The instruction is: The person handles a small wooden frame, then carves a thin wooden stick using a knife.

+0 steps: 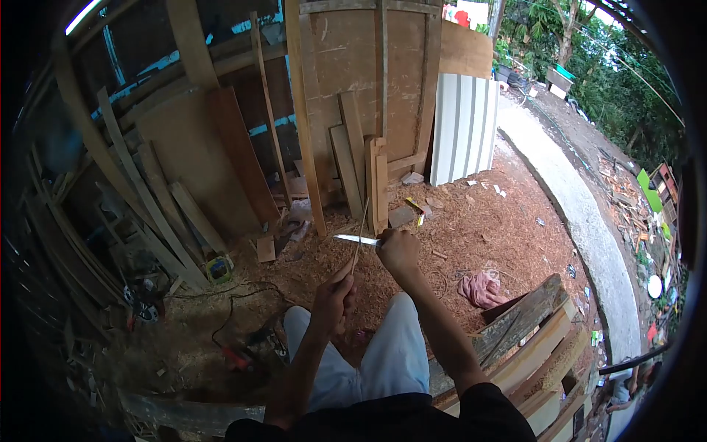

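My right hand (398, 252) is closed around the handle of a knife (352, 238), whose bright blade points to the left. Below it, my left hand (335, 300) grips the lower end of a thin wooden stick (358, 249), which stands nearly upright. The blade crosses the stick about midway along its length; whether it cuts into the wood I cannot tell. Both hands are in front of my knees, over the light-coloured trousers (398, 346).
Wood shavings (471, 228) cover the ground. Boards (353, 158) lean against the wooden wall ahead, beside a white corrugated sheet (464, 129). At right lie stacked planks (534, 353) and a pink cloth (482, 289). A cable (243, 293) and a red-and-black tool (237, 359) lie at left.
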{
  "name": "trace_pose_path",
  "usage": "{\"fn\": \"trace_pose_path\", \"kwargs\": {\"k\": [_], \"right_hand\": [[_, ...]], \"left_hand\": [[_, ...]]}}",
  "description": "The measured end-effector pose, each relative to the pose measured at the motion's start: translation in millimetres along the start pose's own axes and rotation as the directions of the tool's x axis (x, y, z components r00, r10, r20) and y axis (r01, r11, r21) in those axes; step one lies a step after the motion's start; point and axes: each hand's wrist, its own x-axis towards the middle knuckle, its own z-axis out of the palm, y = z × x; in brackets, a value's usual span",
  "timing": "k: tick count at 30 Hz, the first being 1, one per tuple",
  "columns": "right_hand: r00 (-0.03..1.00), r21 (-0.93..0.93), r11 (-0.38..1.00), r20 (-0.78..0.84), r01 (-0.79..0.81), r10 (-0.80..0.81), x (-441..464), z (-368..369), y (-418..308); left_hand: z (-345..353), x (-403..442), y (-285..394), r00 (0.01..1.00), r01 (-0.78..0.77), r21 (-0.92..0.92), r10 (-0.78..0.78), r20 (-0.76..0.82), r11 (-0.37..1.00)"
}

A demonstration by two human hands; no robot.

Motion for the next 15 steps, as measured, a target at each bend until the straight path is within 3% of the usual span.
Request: {"fn": "trace_pose_path", "kwargs": {"k": [3,15], "right_hand": [[0.987,-0.04,0.988,0.044,-0.15,0.151,14.9,9.5,15.4],[0.945,-0.168,0.954,0.178,-0.246,0.275,25.0,50.0,38.6]], "left_hand": [[-1.2,-4.5,-3.1,0.995,0.094,0.017,-0.094,-0.023,0.995],[-22.6,10.5,-28.2,0.972,0.199,-0.004,-0.198,-0.129,0.98]]}}
